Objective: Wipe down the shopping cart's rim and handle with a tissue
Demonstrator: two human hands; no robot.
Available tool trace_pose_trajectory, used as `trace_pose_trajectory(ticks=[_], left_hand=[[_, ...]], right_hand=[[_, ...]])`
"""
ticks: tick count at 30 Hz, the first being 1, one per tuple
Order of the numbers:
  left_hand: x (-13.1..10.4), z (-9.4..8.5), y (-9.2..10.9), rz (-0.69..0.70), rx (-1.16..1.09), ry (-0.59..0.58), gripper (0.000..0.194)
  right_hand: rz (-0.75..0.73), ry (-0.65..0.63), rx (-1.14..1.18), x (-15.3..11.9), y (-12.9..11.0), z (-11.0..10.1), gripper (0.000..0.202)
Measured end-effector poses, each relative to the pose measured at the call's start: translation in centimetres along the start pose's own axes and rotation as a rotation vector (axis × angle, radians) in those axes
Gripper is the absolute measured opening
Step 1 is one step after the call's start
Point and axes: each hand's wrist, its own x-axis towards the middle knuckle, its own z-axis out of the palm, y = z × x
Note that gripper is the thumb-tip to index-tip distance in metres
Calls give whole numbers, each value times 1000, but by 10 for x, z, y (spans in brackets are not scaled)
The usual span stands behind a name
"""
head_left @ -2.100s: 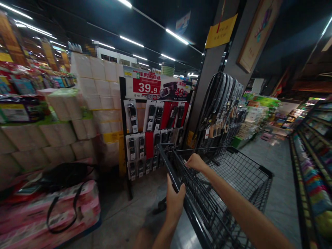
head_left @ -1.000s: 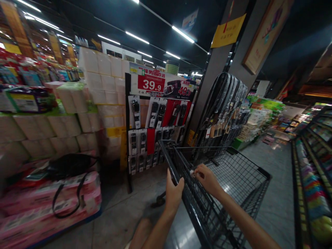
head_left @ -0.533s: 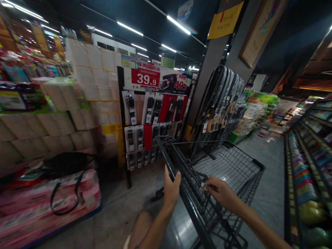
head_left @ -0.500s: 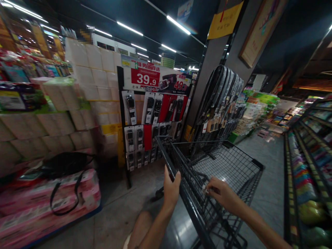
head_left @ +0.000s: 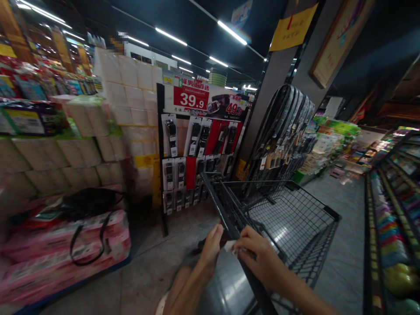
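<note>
A black wire shopping cart [head_left: 288, 210] stands in front of me, its dark handle bar running diagonally. My right hand [head_left: 256, 253] is closed in a pinch on a small white crumpled piece [head_left: 230, 246], just over the handle. To its left, my left hand [head_left: 211, 245] is beside the handle, thumb and fingers pointing up; its palm side is partly hidden, and whether it holds anything does not show. The cart basket shows only bare wire.
A rack of packaged belts [head_left: 197, 135] stands behind the cart, beside a pillar with hanging belts [head_left: 285, 113]. At left are stacked tissue packs [head_left: 82, 153] and pink packages [head_left: 98, 236] with a black bag [head_left: 88, 203]. Shelves [head_left: 387, 227] line the right.
My right hand has moved left from over the basket to the handle, carrying the white piece. My left hand has come slightly lower, off the bar. The view has shifted slightly.
</note>
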Motion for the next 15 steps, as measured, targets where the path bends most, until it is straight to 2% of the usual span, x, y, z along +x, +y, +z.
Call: trace_pose_trajectory(ticks=[3, 7, 15], left_hand=[[-5, -7, -1, -78, -76, -81, 66], [-11, -9, -7, -107, -164, -107, 70], [-16, 7, -11, -100, -180, -141, 65]], right_hand=[[-51, 25, -55, 36, 14, 4, 23], [-77, 16, -108, 85, 29, 9, 22], [-125, -89, -284, 177, 42, 28, 22]])
